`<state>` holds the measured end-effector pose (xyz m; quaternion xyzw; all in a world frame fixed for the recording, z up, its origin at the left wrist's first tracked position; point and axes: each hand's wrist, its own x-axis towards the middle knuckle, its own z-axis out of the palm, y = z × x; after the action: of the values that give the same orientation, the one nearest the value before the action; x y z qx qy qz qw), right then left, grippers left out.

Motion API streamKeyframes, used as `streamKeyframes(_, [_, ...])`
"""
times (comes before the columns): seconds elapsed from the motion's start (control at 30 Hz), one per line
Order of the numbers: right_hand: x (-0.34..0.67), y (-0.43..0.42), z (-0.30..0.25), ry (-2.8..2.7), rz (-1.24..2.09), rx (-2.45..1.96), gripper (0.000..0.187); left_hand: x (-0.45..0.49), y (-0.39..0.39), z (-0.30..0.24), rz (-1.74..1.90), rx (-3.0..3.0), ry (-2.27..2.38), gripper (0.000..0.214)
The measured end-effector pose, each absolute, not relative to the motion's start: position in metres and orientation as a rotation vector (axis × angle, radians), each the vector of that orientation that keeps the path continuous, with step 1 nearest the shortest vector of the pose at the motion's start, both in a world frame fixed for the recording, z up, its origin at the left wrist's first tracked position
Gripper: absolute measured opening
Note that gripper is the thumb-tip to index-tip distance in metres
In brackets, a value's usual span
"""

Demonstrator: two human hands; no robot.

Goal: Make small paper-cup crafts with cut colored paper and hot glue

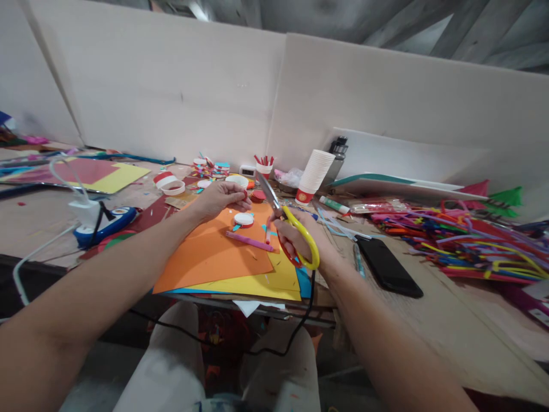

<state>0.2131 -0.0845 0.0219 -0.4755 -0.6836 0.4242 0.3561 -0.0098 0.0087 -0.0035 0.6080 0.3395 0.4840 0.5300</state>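
Observation:
My right hand (302,236) is closed round a pair of scissors (306,237) with yellow and red handles, the metal blades pointing up and away. My left hand (223,199) is over the back of the orange paper (214,260), with thumb and fingers pinched on a small red piece (246,195), mostly hidden by the fingertips. Between the hands a small white round piece (243,220) with a red edge and blue bits lies on the paper. In front of it is a purple pen (249,241). Yellow paper (278,283) shows beneath the orange sheet.
At the back are stacked paper cups (316,171), a cup of red strips (265,164) and a dark bottle (338,151). A phone (388,266) and many coloured pipe cleaners (476,240) lie to the right. A power strip (105,226) stands left; a black cable (274,350) hangs across my lap.

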Motion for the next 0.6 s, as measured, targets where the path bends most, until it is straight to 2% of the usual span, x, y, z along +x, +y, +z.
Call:
streamKeyframes(0.2, [0.216,-0.071,0.015,-1.576,0.903,-1.043,0.043,0.003,-0.007,0.002,1.076,1.543,0.835,0.027])
streamKeyframes(0.4, [0.213,-0.06,0.01,-1.597,0.63,-1.032,0.046,0.019,-0.018,0.0,1.036,1.597,0.874,0.02])
streamKeyframes(0.5, [0.21,-0.056,0.006,-1.615,0.634,-1.038,0.05,0.025,-0.021,-0.002,1.053,1.612,0.864,0.017])
streamKeyframes(0.6, [0.207,-0.054,0.003,-1.653,0.643,-1.051,0.053,0.028,-0.025,-0.003,1.091,1.626,0.831,0.023])
